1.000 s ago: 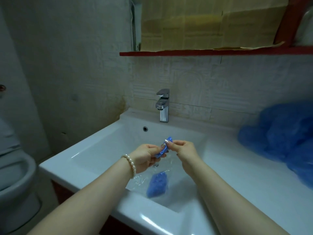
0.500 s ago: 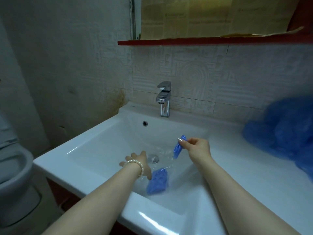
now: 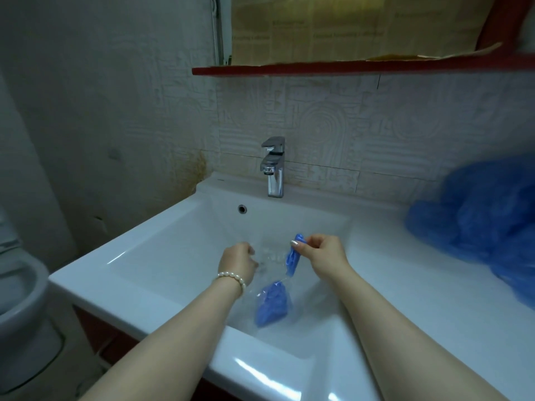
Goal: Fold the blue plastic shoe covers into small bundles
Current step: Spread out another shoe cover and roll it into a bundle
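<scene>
My right hand [image 3: 321, 251] pinches a small folded blue shoe cover bundle [image 3: 293, 260] over the white sink basin [image 3: 162, 256]. My left hand [image 3: 238, 260], with a pearl bracelet on the wrist, grips the upper edge of a clear plastic bag [image 3: 269, 261] that hangs into the basin. Several folded blue bundles [image 3: 272, 303] lie in the bottom of that bag. The bundle in my right hand hangs just at the bag's mouth. A loose heap of unfolded blue shoe covers [image 3: 480, 221] rests on the counter at the right.
A chrome tap [image 3: 273, 166] stands behind the basin, with an overflow hole below it. A red shelf [image 3: 347, 66] with cardboard on it juts from the wall above. A toilet [image 3: 20, 296] sits at the far left. White counter [image 3: 405, 299] stretches right of the basin.
My hands parted. The left let go of the bundle, dipped into the basin and came up holding the clear bag's edge. The right hand kept the bundle and holds it at the bag's mouth.
</scene>
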### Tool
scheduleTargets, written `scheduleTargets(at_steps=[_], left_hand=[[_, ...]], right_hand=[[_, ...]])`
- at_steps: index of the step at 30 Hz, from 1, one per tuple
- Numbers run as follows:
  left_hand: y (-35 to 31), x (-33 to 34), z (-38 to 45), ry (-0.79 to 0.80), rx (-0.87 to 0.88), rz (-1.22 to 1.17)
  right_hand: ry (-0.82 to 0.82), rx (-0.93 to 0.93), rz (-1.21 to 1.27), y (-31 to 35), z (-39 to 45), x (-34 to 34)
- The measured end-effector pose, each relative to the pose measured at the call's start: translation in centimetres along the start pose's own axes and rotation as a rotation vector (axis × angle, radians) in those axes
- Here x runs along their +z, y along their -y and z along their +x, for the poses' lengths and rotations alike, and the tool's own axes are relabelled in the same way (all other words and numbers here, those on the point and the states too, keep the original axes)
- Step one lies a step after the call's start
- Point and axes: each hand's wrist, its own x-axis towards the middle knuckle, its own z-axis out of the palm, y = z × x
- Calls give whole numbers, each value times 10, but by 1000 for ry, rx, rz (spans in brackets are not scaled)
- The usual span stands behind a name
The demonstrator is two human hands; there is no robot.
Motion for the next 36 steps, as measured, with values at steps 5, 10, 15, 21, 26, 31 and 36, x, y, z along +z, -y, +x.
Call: scheduleTargets(at_steps=[5, 10, 15, 21, 26, 31, 36], left_hand=[[-35, -13, -26, 1, -116, -702], [-84, -12, -41, 11, -30, -945], [-151, 23, -59, -28, 18, -1104], [-192, 74, -73, -199, 25, -965], [-187, 85, -77, -73, 81, -1085], [-182, 83, -81, 83, 57, -1159], [-182, 84, -83, 117, 37, -1205]], right_hand=[[-9, -82, 121, 6, -7, -3], [-61, -170, 168, 25, -22, -43], [-193, -348, 151, 35, -57, -117], [-561, -979, -726, 0, -75, -143], [-569, -858, -725, -9, -63, -133], [-454, -482, -501, -17, -56, -131], [-439, -391, -382, -15, -59, -133]])
